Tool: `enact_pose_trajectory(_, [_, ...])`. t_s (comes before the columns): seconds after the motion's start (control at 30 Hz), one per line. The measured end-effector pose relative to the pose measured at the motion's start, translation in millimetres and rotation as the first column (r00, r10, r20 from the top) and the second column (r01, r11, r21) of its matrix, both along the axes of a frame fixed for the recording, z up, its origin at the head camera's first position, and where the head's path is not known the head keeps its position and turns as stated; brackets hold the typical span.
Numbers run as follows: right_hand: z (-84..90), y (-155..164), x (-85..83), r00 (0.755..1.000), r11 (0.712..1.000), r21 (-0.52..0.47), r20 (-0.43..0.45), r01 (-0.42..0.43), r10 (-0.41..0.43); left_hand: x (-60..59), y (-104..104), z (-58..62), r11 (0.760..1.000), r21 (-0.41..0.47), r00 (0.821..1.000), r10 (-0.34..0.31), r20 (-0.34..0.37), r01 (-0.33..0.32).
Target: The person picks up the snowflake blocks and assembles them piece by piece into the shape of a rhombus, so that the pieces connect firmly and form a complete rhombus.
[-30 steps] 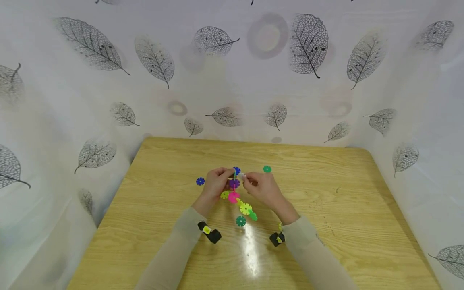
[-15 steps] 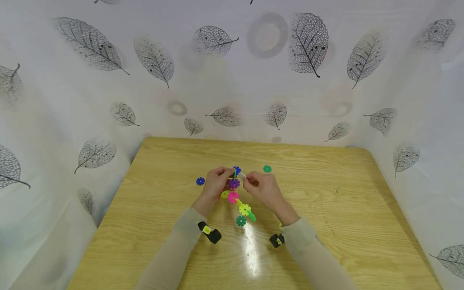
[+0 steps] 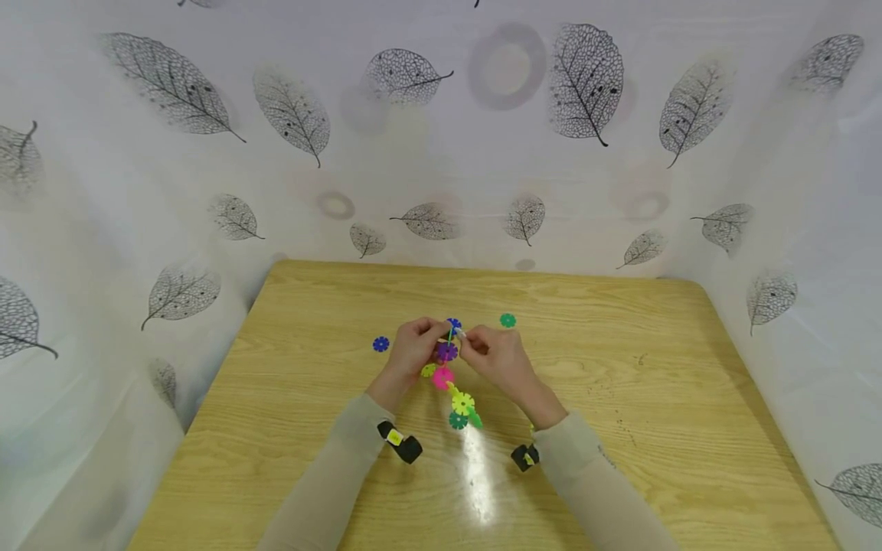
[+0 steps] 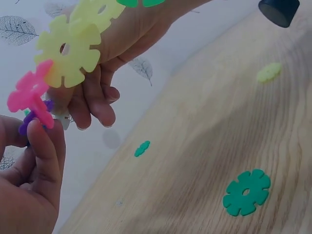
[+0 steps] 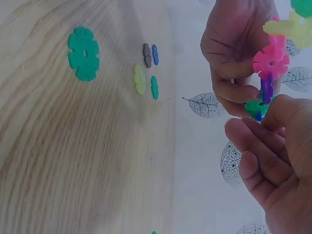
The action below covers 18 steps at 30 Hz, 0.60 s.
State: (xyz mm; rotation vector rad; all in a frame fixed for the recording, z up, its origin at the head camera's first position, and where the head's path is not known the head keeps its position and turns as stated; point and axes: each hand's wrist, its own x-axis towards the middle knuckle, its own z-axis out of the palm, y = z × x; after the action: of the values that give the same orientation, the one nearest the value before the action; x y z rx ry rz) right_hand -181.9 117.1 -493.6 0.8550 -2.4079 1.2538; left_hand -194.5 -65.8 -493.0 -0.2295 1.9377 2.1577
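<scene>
Both hands meet above the middle of the wooden table (image 3: 620, 398), holding up a chain of flower-shaped plastic discs. My left hand (image 3: 432, 337) pinches its upper end by the purple disc (image 3: 447, 352). Below that hang a pink disc (image 3: 442, 376), a yellow disc (image 3: 462, 402) and a green one (image 3: 474, 418). My right hand (image 3: 470, 341) pinches a small pale piece (image 3: 460, 333) at the chain's top. The left wrist view shows the yellow disc (image 4: 68, 51), the pink disc (image 4: 30, 95) and the right hand's curled fingers (image 4: 97, 92). The right wrist view shows the pink disc (image 5: 271, 61) and the purple disc (image 5: 266, 87).
Loose discs lie on the table: a blue one (image 3: 380, 344) left of the hands, a green one (image 3: 507, 321) to the right, a dark green one (image 3: 458, 420) under the chain and a yellow-green one (image 3: 429, 370). Leaf-patterned white sheets (image 3: 441, 153) wall in the table on three sides.
The chain's hanging lower end has swung slightly left and down. Both hands have stayed almost in place.
</scene>
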Motion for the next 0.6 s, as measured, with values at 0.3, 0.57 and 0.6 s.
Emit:
enact_pose_trajectory(0.3, [-1.7, -2.1, 0.0, 0.999, 0.999, -0.037, 0.030, -0.016, 0.017, -3.8, -4.1, 1.6, 0.998, -0.041, 0.999, -0.038, -0.007, 0.038])
enact_pose_trajectory(0.57, [-3.2, -4.5, -1.0, 1.000, 1.000, -0.016, -0.012, -0.009, 0.009, -5.8, -7.3, -1.4, 0.998, 0.010, 0.998, -0.059, 0.009, 0.059])
enact_pose_trajectory(0.6, [-2.9, -4.8, -1.1, 1.000, 1.000, -0.015, -0.020, -0.004, 0.003, -5.8, -7.8, -1.0, 0.998, 0.016, 0.998, -0.060, 0.009, 0.060])
